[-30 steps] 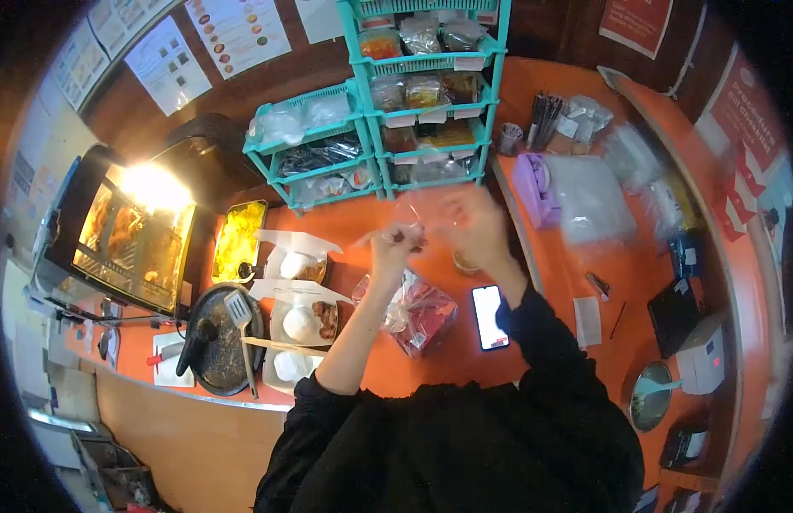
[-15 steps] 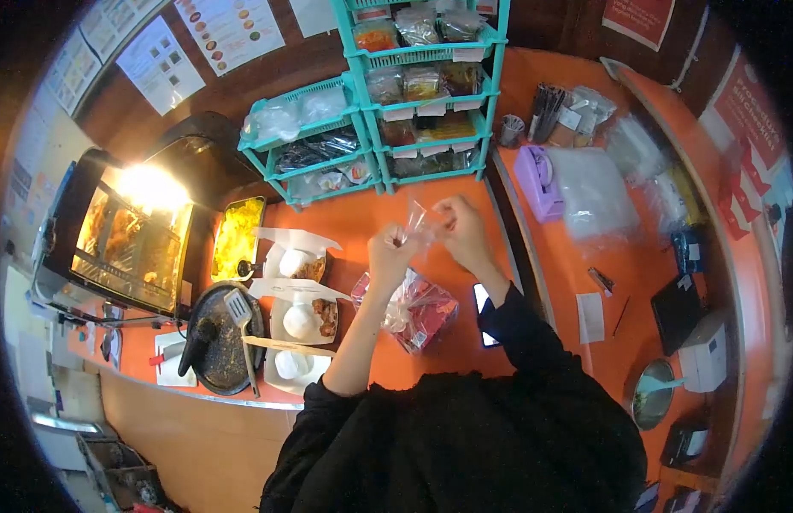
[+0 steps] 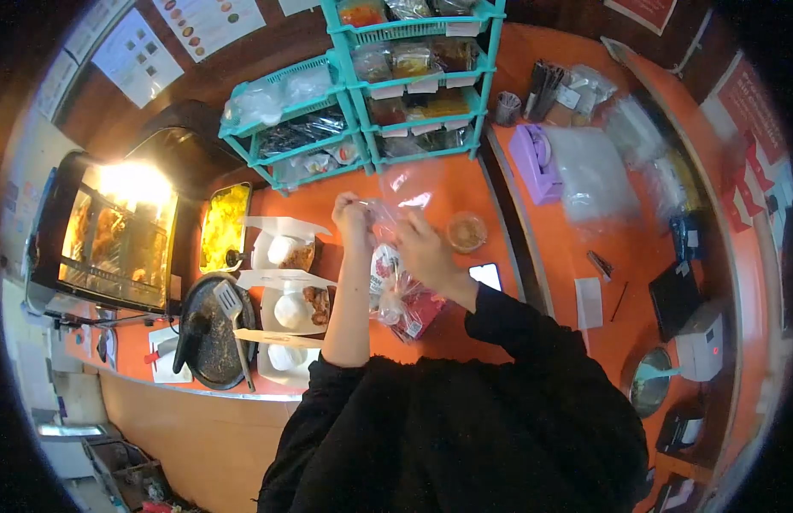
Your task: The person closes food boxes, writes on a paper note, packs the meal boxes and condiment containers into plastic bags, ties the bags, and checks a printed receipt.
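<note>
A clear plastic bag (image 3: 411,186) is spread above the orange counter, its upper part flared out. My left hand (image 3: 352,219) is closed on its left edge. My right hand (image 3: 425,248) has its fingers bent against the bag's lower right side, partly blurred. Just under my hands sits a tied clear bag holding a red printed box (image 3: 424,313). To the right of my right hand stands a small round clear tub (image 3: 466,232) with something brown inside. A phone (image 3: 485,275) with a lit screen lies by my right wrist.
Open boxes with rice (image 3: 291,310) and browned pieces stand at left, beside a stone mortar (image 3: 215,350) with a spatula (image 3: 230,303) and a lit food warmer (image 3: 119,239). Teal racks (image 3: 414,90) rise behind. A purple sealer (image 3: 537,167) and plastic bags (image 3: 589,175) lie at right.
My hands have come down and left, and the plastic bag is spread wider between them. The small round tub now shows beside my right hand. The camera view has shifted slightly.
</note>
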### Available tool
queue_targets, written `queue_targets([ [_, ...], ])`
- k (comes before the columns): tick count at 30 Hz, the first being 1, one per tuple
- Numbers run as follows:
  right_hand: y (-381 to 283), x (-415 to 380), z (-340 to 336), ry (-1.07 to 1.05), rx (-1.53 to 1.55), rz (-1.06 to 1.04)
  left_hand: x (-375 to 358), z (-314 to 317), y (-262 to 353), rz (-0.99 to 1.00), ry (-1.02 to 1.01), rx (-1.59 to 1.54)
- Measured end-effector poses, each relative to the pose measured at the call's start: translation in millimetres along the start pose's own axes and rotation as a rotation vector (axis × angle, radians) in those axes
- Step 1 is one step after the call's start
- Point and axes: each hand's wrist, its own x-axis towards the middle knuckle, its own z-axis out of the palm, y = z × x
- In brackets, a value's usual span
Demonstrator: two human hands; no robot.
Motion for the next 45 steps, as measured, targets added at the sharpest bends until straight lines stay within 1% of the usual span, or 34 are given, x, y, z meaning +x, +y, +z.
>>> queue_targets([
  [2, 8.8, 2.5, 1.6, -0.028, 0.037, -0.040, -7.5, 6.5, -8.4, 0.077, 0.032, 0.090],
  [4, 48.6, 9.6, -2.7, 0.099, 0.215, 0.242, -13.2, 7.7, -21.3, 0.552, -0.115, 0.663],
  [5, 55.2, 23.1, -16.8, 0.173, 0.237, 0.297, -28.1, 11.2, -21.5, 0.632, -0.355, 0.851],
  [6, 57.5, 33.5, -29.4, 0.245, 0.258, 0.353, -41.4, 16.8, -18.2, 0.622, -0.351, 0.856],
  [8, 63.6, 32.5, -32.3, 0.302, 0.240, 0.337, -56.9, 29.5, -8.3, 0.821, -0.582, 1.017],
  [9, 65.3, 32.4, -33.1, 0.358, 0.219, 0.312, -49.5, 27.5, 0.1, 0.817, -0.581, 1.017],
  [10, 61.4, 33.4, -33.3, 0.353, 0.219, 0.317, -33.4, 20.4, 13.3, 0.397, -0.463, 0.723],
  [11, 52.5, 33.7, -33.4, 0.211, 0.122, 0.217, -22.4, 15.9, 22.5, -0.014, -0.326, 0.420],
  [12, 44.6, 30.4, -33.3, 0.064, 0.029, 0.118, -18.3, 16.5, 26.9, -0.027, -0.314, 0.425],
  [13, 39.5, 25.6, -32.5, 0.054, 0.035, 0.125, -13.3, 19.6, 33.3, -0.002, -0.259, 0.429],
  [14, 34.9, 22.4, -31.1, 0.049, 0.024, -0.110, -10.7, 22.7, 40.6, 0.030, -0.208, 0.434],
  [15, 31.7, 23.2, -30.0, 0.045, 0.012, -0.349, -16.8, 28.3, 46.3, -0.004, -0.269, 0.450],
  [16, 25.1, 29.5, -30.9, 0.042, 0.017, -0.348, -21.6, 33.6, 50.7, -0.005, -0.263, 0.451],
  [18, 12.3, 42.0, -34.4, -0.112, -0.096, -0.308, -30.5, 38.7, 54.3, -0.176, -0.410, 0.454],
  [20, 27.9, 47.4, -33.0, -0.171, -0.131, -0.252, -27.2, 31.1, 57.0, -0.216, -0.445, 0.451],
  [22, 40.0, 52.2, -38.8, -0.229, -0.166, -0.199, -25.7, 25.6, 60.8, -0.282, -0.601, 0.300],
  [24, 42.7, 55.5, -46.7, -0.551, 0.264, 0.098, -29.0, 28.4, 65.7, -0.326, -0.510, 0.189],
  [25, 39.7, 56.8, -48.2, -0.556, 0.267, 0.099, -32.3, 31.3, 69.7, -0.367, -0.420, 0.078],
  [26, 36.1, 57.8, -50.0, -0.484, 0.308, 0.108, -38.0, 36.6, 71.0, -0.368, -0.415, 0.078],
  [28, 33.0, 57.8, -49.5, -0.411, 0.348, 0.111, -47.4, 49.0, 69.9, -0.072, -0.190, 0.108],
  [29, 31.6, 57.2, -47.3, -0.394, 0.546, 0.247, -43.9, 44.7, 67.0, -0.069, -0.192, 0.108],
  [30, 31.3, 56.4, -45.7, -0.372, 0.744, 0.385, -40.7, 38.5, 63.9, 0.329, -0.415, 0.360],
  [31, 32.6, 56.8, -44.4, -0.371, 0.745, 0.385, -38.0, 33.3, 61.6, 0.733, -0.630, 0.608],
  [32, 34.3, 57.3, -42.5, -0.365, 0.809, 0.332, -35.9, 28.2, 59.3, 0.731, -0.630, 0.611],
  [34, 35.5, 56.3, -41.0, -0.364, 0.878, 0.284, -38.9, 24.4, 61.0, 0.391, -0.852, 0.507],
  [35, 36.0, 57.0, -42.3, -0.362, 0.991, 0.327, -41.1, 27.1, 59.4, 0.392, -0.848, 0.508],
  [37, 37.2, 58.4, -42.1, -0.356, 1.103, 0.367, -45.0, 39.6, 56.8, 0.561, -0.382, 0.499],
  [38, 38.9, 57.5, -40.8, -0.370, 0.971, 0.238, -49.1, 41.3, 61.8, 0.563, -0.383, 0.498],
  [39, 39.0, 57.6, -40.6, -0.380, 0.836, 0.112, -56.7, 41.9, 68.5, 0.436, -0.521, 0.319],
  [40, 36.1, 56.7, -40.1, -0.378, 0.834, 0.113, -60.6, 41.3, 72.2, 0.304, -0.651, 0.139],
  [41, 29.9, 54.9, -38.7, -0.313, 0.970, 0.235, -58.4, 36.1, 67.7, 0.302, -0.649, 0.139],
  [42, 25.9, 53.5, -37.6, -0.247, 1.103, 0.358, -56.3, 31.2, 62.4, 0.171, -0.726, 0.120],
  [43, 25.8, 53.0, -36.8, -0.251, 1.105, 0.359, -54.6, 27.1, 58.9, 0.041, -0.801, 0.099],
  [45, 25.7, 53.6, -36.2, -0.131, 1.239, 0.502, -60.6, 25.8, 59.3, 0.037, -0.831, 0.193],
])
